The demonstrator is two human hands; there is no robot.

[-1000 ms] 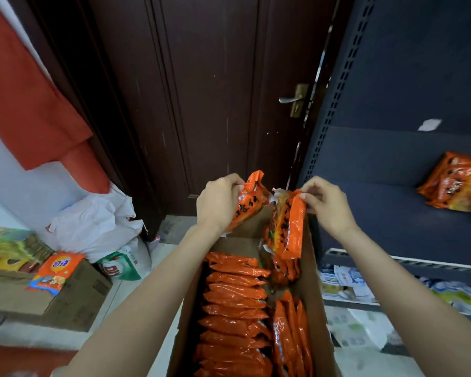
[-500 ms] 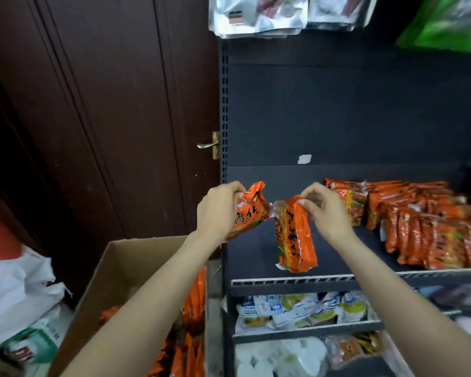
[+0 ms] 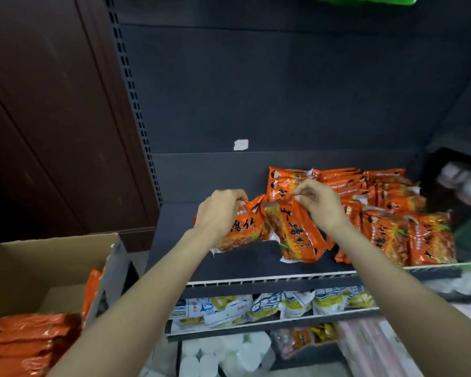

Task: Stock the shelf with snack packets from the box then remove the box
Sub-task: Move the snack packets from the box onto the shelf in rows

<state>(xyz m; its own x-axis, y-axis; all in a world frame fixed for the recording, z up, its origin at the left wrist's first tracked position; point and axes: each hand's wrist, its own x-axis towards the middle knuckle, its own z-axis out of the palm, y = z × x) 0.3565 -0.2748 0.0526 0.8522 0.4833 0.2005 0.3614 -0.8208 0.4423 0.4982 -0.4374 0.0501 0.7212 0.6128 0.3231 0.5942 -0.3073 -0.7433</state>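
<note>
Left hand (image 3: 219, 213): grip clenched on the top edge of one orange snack packet (image 3: 245, 229). Right hand (image 3: 320, 204): pinching the top of a second packet (image 3: 297, 235), just beside the first. Both hang over the dark shelf (image 3: 256, 268). Stocked packets (image 3: 392, 213) lie right of the right grip. Cardboard box (image 3: 38, 268), holding more packets, sits below-left of the left grip.

You are standing in a small shop: past your fingers (image 3: 305, 190) runs a dark metal display shelf (image 3: 256, 268) with slotted uprights (image 3: 136, 112), rows of orange snack packets (image 3: 386, 213) to their right, more packaged goods (image 3: 256, 308) on tiers below them, and a cardboard stock box (image 3: 38, 268) down to their left.
</note>
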